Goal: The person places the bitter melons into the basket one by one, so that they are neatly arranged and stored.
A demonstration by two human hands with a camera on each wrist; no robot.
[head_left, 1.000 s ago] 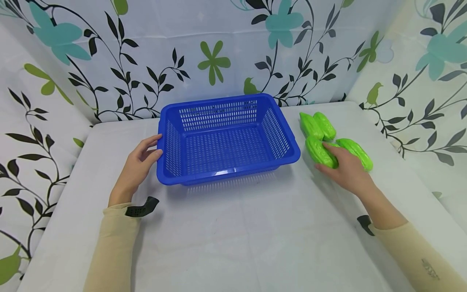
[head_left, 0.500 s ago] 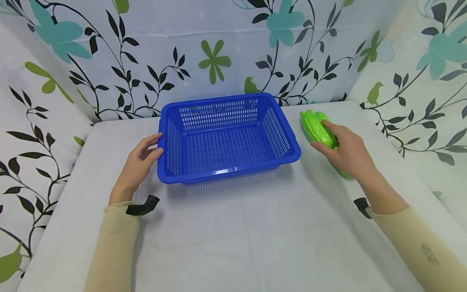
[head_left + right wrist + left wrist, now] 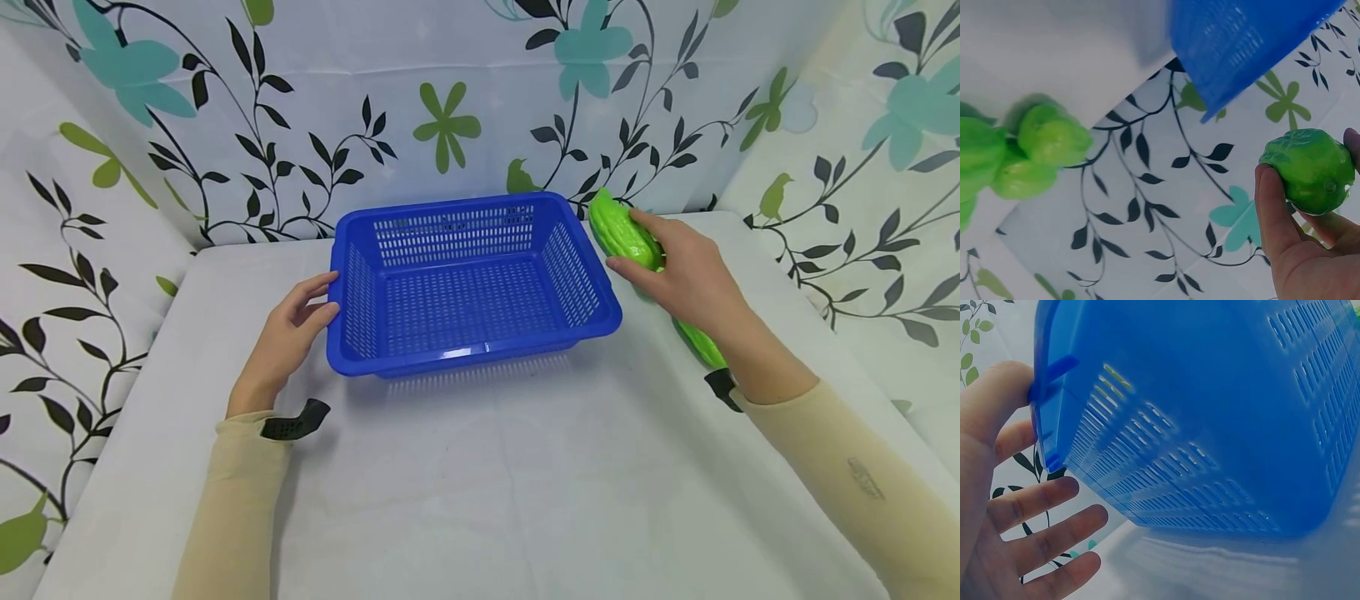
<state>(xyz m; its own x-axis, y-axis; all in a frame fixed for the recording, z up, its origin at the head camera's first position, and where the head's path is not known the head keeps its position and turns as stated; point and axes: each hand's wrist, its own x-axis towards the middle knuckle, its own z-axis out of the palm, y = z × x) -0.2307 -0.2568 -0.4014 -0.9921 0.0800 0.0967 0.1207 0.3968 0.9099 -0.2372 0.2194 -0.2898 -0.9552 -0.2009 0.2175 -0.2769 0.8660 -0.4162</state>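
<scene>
My right hand point(image 3: 693, 271) grips a bright green, bumpy bitter melon point(image 3: 619, 229), lifted beside the right rim of the blue plastic basket point(image 3: 472, 358). In the right wrist view, thumb and fingers stand on either side of this bitter melon point(image 3: 1310, 172). More green melons point(image 3: 1054, 134) lie on the table; the head view shows only part of one melon point(image 3: 701, 342) below my right hand. My left hand point(image 3: 277, 346) rests thumb and index fingertips on the basket's left rim. The left wrist view shows its other fingers point(image 3: 1054, 534) extended, apart from the basket wall point(image 3: 1166, 462).
A white cloth covers the table point(image 3: 450, 492). Close behind the basket rises a curtain point(image 3: 480, 50) with leaf and flower prints, which also runs along both sides. The basket's inside shows only its slotted floor and walls.
My right hand has left the lower melons, taken hold of a bitter melon and brought it up and left toward the basket. The left hand stays at the rim.
</scene>
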